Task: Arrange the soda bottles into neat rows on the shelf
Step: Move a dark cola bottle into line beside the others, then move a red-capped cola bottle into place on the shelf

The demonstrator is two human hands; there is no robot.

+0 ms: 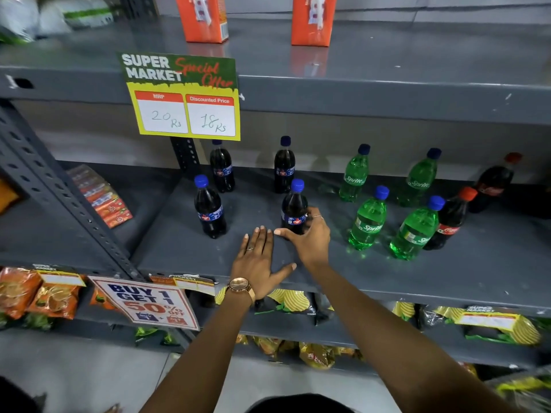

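Soda bottles: ten stand upright on the grey shelf (387,281), loosely grouped by kind, presumably for rows.
Dark cola, blue caps: four in a rough two-by-two block; front-left bottle (209,210) stands alone.
Right hand (310,238): fingers curl round the base of the front-right blue-capped bottle (294,208), likely to nudge it into line.
Left hand (258,260): flat, open, palm down on the shelf, holding nothing; probably a brace.
Sprite bottles (369,222): four, staggered, to the right.
Coca-Cola bottles (451,223): two, far right.

A supermarket — price sign (182,96), steel shelf (387,93), soda bottles (368,219).
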